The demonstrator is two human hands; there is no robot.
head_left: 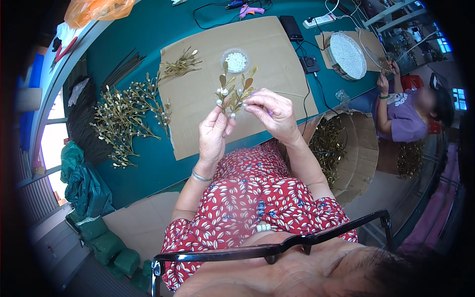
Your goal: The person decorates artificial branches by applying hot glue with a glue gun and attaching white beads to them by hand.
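Note:
Over the cardboard sheet (198, 114), my left hand (213, 136) pinches the stem of an artificial leaf sprig (235, 91) with gold-green leaves and white berry beads. My right hand (277, 115) is closed at the sprig's right side, thumb and fingertips together beside a white bead; whether they grip that bead or a stem is hard to make out. Something purple shows on its fingers. Just beyond the sprig stands a clear round dish (235, 60) of white beads. A small bunch of plain leaf sprigs (182, 65) lies at the sheet's far left.
Beaded sprigs (128, 116) and dark stems (123, 68) lie left on the green table (148, 171). A pink glue gun (251, 11), black box (291, 28), cables and a round bead tray (347, 55) stand beyond. Right are a carton (363, 158) of sprigs and a seated co-worker (403, 114).

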